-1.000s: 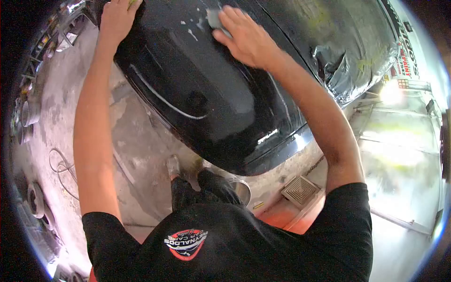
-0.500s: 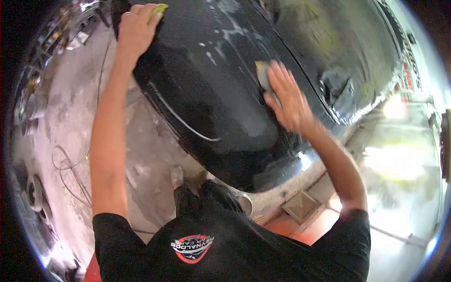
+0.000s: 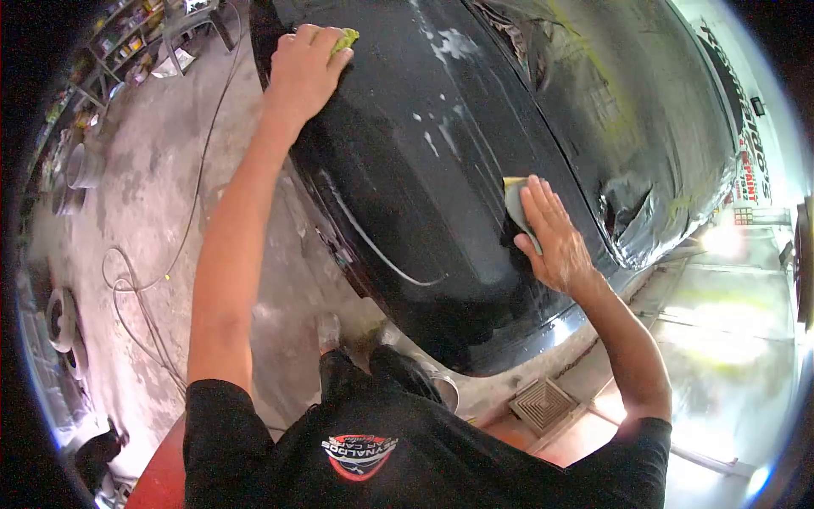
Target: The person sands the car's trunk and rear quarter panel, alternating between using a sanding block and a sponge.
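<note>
A black car hood (image 3: pixel 398 204), wet and glossy with whitish smears (image 3: pixel 456 44), fills the middle of the head view. At its far left edge, my left hand (image 3: pixel 307 72) rests with fingers curled around a yellow-green sponge (image 3: pixel 346 39). Only one end of that sponge shows past my fingers. Farther right and nearer to me, my right hand (image 3: pixel 553 237) lies flat on the hood, pressing a grey sheet of sandpaper (image 3: pixel 515 208) with a yellowish corner. My palm covers part of the sheet.
Plastic sheeting (image 3: pixel 623 110) covers the car beyond the panel seam. A hose (image 3: pixel 203 161) loops over the concrete floor at left, near shelves (image 3: pixel 119 42) and a wheel (image 3: pixel 61 321). A bucket (image 3: pixel 447 392) stands by my legs; a square floor grate (image 3: pixel 543 405) lies right.
My right hand and the sandpaper have slid toward me along the hood. My left hand stays by the far left edge with the sponge. The whole view has shifted right and down.
</note>
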Demonstrator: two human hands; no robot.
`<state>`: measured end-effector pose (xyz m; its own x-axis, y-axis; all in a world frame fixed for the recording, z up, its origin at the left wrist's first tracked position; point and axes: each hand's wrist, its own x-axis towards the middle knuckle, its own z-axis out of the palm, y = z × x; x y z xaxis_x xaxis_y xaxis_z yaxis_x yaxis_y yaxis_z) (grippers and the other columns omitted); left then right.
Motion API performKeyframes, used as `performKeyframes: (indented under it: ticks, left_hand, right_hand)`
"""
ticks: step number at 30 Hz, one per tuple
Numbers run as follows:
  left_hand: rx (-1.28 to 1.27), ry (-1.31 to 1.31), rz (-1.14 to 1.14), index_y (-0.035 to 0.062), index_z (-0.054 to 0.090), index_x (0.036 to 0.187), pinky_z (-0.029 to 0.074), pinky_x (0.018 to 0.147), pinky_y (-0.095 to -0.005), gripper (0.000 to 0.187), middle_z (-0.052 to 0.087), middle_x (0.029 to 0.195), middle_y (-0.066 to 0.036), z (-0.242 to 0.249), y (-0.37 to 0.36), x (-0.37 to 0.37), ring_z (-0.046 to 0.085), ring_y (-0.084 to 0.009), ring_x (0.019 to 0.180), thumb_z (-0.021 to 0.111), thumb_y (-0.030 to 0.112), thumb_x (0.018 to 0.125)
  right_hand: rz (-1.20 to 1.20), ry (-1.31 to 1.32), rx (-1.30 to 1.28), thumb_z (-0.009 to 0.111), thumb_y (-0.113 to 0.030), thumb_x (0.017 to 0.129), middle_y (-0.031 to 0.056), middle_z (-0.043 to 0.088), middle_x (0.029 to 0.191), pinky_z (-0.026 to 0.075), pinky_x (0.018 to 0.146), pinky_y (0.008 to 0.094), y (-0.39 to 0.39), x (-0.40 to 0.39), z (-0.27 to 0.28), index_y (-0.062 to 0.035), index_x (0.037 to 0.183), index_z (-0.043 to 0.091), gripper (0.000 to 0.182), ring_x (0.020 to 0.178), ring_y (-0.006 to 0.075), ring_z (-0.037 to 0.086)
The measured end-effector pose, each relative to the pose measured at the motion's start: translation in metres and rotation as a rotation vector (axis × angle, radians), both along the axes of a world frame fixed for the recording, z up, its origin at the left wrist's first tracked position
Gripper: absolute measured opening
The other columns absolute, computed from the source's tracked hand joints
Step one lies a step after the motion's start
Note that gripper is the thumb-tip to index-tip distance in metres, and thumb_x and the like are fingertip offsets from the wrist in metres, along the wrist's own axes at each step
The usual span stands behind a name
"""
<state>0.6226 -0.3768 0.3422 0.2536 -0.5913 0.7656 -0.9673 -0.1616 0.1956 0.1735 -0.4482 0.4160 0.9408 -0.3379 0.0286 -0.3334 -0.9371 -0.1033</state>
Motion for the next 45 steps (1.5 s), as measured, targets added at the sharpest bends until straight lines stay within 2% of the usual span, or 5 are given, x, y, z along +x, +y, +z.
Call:
performKeyframes:
  ticks: [10, 19, 31, 39, 45]
  left_hand:
    - [-0.016, 0.097, -0.066, 0.0121, 0.067, 0.116, 0.048, 0.088, -0.0466, 0.028, 0.064, 0.109, -0.013, 0.013, 0.004, 0.011, 0.060, -0.0363, 0.100, 0.071, 0.024, 0.091]
    - [0.105, 0.053, 0.045, 0.0121, 0.065, 0.117, 0.054, 0.087, -0.0473, 0.029, 0.062, 0.108, -0.012, 0.013, -0.017, 0.056, 0.061, -0.0353, 0.102, 0.068, 0.030, 0.094]
    - [0.023, 0.146, -0.057, 0.0102, 0.065, 0.116, 0.050, 0.089, -0.0475, 0.028, 0.063, 0.110, -0.014, 0.014, -0.024, 0.065, 0.060, -0.0368, 0.101, 0.071, 0.021, 0.091]
    - [-0.011, 0.168, -0.082, 0.0095, 0.065, 0.113, 0.051, 0.088, -0.0470, 0.027, 0.061, 0.109, -0.013, 0.019, -0.020, 0.062, 0.060, -0.0357, 0.101, 0.073, 0.020, 0.090]
    - [-0.017, 0.187, -0.087, 0.0082, 0.067, 0.111, 0.052, 0.087, -0.0469, 0.027, 0.062, 0.103, -0.014, 0.018, -0.022, 0.064, 0.061, -0.0351, 0.100, 0.075, 0.020, 0.088]
  right_hand:
    - [0.032, -0.134, -0.337, 0.043, -0.044, 0.107, 0.0254, 0.050, 0.146, 0.040, 0.112, 0.0489, -0.172, 0.355, -0.008, 0.0034, 0.136, 0.051, 0.056, 0.135, 0.0416, 0.048]
    - [0.054, 0.020, -0.063, 0.050, -0.033, 0.106, 0.0249, 0.033, 0.161, 0.028, 0.122, 0.0524, -0.081, 0.153, 0.004, -0.0001, 0.153, 0.037, 0.058, 0.149, 0.0421, 0.032]
    - [-0.010, -0.017, -0.404, 0.044, -0.039, 0.106, 0.0280, 0.056, 0.139, 0.045, 0.106, 0.0516, -0.244, 0.438, -0.005, 0.0051, 0.126, 0.059, 0.051, 0.127, 0.0430, 0.054]
    - [0.037, -0.048, -0.278, 0.041, -0.041, 0.108, 0.0299, 0.046, 0.149, 0.041, 0.112, 0.0526, -0.171, 0.290, -0.001, 0.0040, 0.139, 0.049, 0.055, 0.137, 0.0434, 0.047]
    - [0.009, -0.094, -0.402, 0.041, -0.038, 0.107, 0.0286, 0.052, 0.143, 0.041, 0.112, 0.0511, -0.231, 0.386, -0.010, 0.0048, 0.135, 0.052, 0.052, 0.134, 0.0427, 0.049]
